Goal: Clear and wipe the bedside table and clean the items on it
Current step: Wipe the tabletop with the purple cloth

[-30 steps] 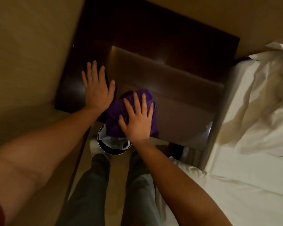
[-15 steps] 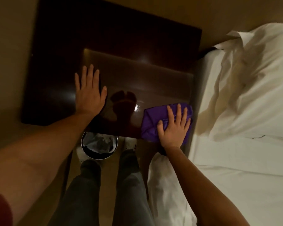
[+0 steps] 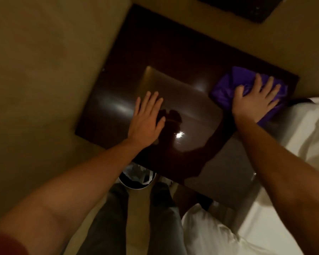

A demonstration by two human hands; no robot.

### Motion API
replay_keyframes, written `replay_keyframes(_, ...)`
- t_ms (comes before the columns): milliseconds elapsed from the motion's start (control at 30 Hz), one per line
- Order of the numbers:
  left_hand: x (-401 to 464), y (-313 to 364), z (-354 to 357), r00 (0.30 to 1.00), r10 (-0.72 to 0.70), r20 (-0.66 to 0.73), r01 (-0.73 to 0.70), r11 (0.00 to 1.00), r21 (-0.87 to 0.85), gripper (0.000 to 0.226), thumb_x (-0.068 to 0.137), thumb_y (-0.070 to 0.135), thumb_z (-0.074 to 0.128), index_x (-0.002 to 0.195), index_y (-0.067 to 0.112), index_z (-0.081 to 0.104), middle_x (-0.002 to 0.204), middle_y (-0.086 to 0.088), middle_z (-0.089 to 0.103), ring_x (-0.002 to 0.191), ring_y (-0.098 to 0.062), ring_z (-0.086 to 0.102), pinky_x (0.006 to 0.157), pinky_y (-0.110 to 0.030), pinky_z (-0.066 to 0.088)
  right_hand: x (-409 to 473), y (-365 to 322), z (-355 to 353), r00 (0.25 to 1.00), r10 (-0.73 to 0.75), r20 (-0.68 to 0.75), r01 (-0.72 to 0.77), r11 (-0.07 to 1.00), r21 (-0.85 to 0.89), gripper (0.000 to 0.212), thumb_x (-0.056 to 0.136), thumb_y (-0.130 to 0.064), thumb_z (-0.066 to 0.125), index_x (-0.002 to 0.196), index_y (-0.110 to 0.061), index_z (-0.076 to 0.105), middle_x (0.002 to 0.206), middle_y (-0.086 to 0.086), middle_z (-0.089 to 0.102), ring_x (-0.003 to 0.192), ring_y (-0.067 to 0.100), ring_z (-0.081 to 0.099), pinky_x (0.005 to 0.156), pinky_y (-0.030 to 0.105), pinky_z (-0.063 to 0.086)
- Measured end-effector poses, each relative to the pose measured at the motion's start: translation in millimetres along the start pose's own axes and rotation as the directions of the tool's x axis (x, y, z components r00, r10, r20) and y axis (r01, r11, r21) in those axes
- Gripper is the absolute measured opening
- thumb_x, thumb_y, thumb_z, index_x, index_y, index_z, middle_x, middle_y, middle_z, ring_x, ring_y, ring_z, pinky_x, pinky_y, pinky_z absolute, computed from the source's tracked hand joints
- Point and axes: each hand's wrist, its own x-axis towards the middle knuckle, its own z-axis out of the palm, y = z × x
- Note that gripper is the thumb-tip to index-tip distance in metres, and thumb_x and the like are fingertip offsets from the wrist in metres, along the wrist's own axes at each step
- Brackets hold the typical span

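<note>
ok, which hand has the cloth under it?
The right hand: it presses the purple cloth at the bedside table's far right corner. The left hand lies flat on bare wood.

Dark glossy bedside table (image 3: 173, 52), purple cloth (image 3: 223, 89) at its far right corner

The bin (image 3: 136, 178) sits half hidden under the table (image 3: 173, 52), contents perhaps paper.

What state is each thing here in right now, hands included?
Left hand: flat on the table, fingers straight.
Right hand: pressing the cloth.
Cloth: bunched, at the far corner by the bed.
Table: glossy.
Bin: lined, holds rubbish.
</note>
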Motion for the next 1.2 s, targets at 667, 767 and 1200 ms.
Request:
replay_keyframes(667,-124,-107,-25,0.765,-0.635,-0.105,0.388,0.586,-0.711,0.065,0.104,0.040,0.039,0.160,0.011,0.021,0.170,-0.006,0.016,0.154,-0.007,0.015,0.125,-0.025,0.021,-144,-290,82,0.751,-0.642,0.154,0.652,0.758,-0.018,0.073,0.090,-0.059,0.036,0.159,-0.036,0.035,0.172,0.006,0.018,0.159,0.038,0.008,0.124,0.065,0.007)
replay_keyframes(767,-127,-107,-42,0.752,-0.659,-0.024,0.373,0.455,-0.809,0.072,0.102,0.046,0.037,0.161,0.011,0.016,0.169,-0.010,0.018,0.155,-0.015,0.018,0.126,-0.035,0.024,-197,-281,89,0.694,-0.703,0.157,0.713,0.701,-0.009,0.071,0.091,-0.058,0.041,0.158,-0.034,0.039,0.171,0.007,0.023,0.159,0.039,0.012,0.124,0.065,0.009)
replay_keyframes(1200,-143,-101,-54,0.751,-0.660,0.033,0.522,0.561,-0.642,0.075,0.099,0.057,0.029,0.159,0.013,0.028,0.168,-0.009,0.020,0.152,-0.025,0.026,0.119,-0.049,0.035,-318,-187,85,0.556,-0.796,0.240,0.809,0.584,0.060,0.064,0.100,-0.061,0.040,0.157,-0.032,0.039,0.171,0.007,0.024,0.159,0.037,0.008,0.125,0.064,0.009)
